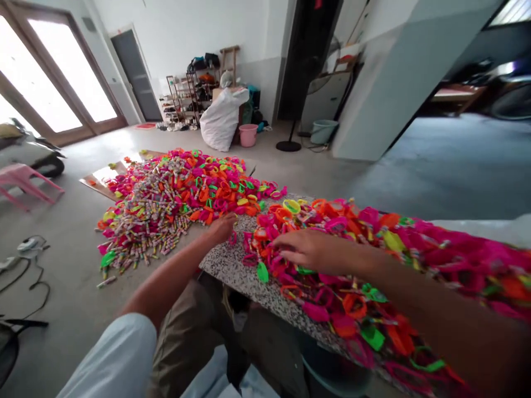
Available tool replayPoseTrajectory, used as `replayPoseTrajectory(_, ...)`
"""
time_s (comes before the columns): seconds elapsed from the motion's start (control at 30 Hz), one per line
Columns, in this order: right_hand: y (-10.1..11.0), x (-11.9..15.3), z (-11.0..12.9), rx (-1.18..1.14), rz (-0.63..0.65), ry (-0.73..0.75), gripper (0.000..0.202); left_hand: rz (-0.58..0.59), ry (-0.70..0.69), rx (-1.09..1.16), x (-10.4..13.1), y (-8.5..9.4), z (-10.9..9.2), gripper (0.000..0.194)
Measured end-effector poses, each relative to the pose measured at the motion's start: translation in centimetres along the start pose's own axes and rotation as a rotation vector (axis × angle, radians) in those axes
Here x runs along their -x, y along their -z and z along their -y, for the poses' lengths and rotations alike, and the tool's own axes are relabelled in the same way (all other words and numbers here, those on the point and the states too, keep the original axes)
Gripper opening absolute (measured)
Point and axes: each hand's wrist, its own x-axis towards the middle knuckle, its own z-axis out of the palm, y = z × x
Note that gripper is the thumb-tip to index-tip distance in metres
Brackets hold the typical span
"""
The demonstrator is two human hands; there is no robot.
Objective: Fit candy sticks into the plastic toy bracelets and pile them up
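Observation:
My left hand [223, 229] is at the far end of a speckled stone slab [232, 266], its fingers closed; what they grip is too small to make out. A pink plastic loop [233, 238] is just below those fingers. My right hand [296, 250] lies over a heap of bright plastic pieces [346, 326] on the slab, fingers apart and touching the heap. These pieces are pink, orange, green and yellow, many of them loop-shaped. Beyond my left hand is a second heap [219, 185], with many small printed tubes [155, 215] along its near side.
A pale blue-green tub [332, 376] is under the slab's near edge. Cables [39, 271] and a pink stool [29, 179] are at the left. Farther back are a white sack [219, 121], a pink bucket [248, 135] and a black stand [289, 145].

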Motion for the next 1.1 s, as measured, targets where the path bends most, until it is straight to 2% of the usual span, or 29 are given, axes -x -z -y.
replayPoseTrajectory(0.07,-1.8,-4.5,1.3,0.035,0.055,0.031,0.018,0.055,-0.035,-0.014,-2.2,-0.4,0.5,0.05)
replayPoseTrajectory(0.13,-3.7,-8.4,1.6,0.107,0.109,-0.008,0.015,0.104,-0.044,-0.026,-3.4,-0.5,1.6,0.04)
replayPoseTrajectory(0.2,-5.4,-11.6,1.4,0.205,0.132,-0.113,0.014,0.136,-0.049,-0.03,-3.5,-0.2,3.3,0.029)
replayPoseTrajectory(0.27,-6.9,-14.2,0.9,0.278,0.127,-0.213,0.017,0.15,-0.054,-0.026,-2.7,0.4,5.0,0.024)
replayPoseTrajectory(0.37,-9.1,-17.5,0.5,0.312,0.085,-0.295,0.023,0.129,-0.057,-0.005,0.1,1.8,6.7,0.021)
replayPoseTrajectory(0.47,-11.4,-20.0,0.6,0.32,0.038,-0.362,0.032,0.05,-0.025,0.014,4.3,3.3,7.3,0.027)
replayPoseTrajectory(0.57,-13.6,-21.5,1.0,0.304,0.016,-0.428,0.043,-0.086,0.063,0.066,9.6,4.2,7.2,0.031)
replayPoseTrajectory(0.63,-14.6,-21.8,1.5,0.279,0.015,-0.471,0.042,-0.232,0.189,0.223,13.2,4.4,6.6,0.03)
replayPoseTrajectory(0.77,-15.1,-20.7,3.0,0.22,-0.039,-0.498,0.033,-0.374,0.413,0.483,19.8,4.0,4.6,0.049)
replayPoseTrajectory(0.87,-13.0,-18.3,3.5,0.204,-0.163,-0.476,0.033,-0.381,0.6,0.613,23.6,4.1,2.9,0.059)
replayPoseTrajectory(0.93,-10.0,-15.2,2.5,0.224,-0.31,-0.478,0.036,-0.417,0.736,0.668,25.8,4.5,2.1,0.069)
replayPoseTrajectory(1.0,-5.8,-10.3,0.2,0.279,-0.544,-0.524,0.039,-0.443,0.828,0.702,27.7,5.1,1.3,0.077)
replayPoseTrajectory(1.07,-1.0,-3.9,-3.4,0.36,-0.819,-0.664,0.038,-0.438,0.885,0.709,29.3,5.5,0.6,0.079)
replayPoseTrajectory(1.1,1.3,-0.4,-5.3,0.39,-0.905,-0.791,0.037,-0.429,0.894,0.722,29.8,5.6,0.2,0.079)
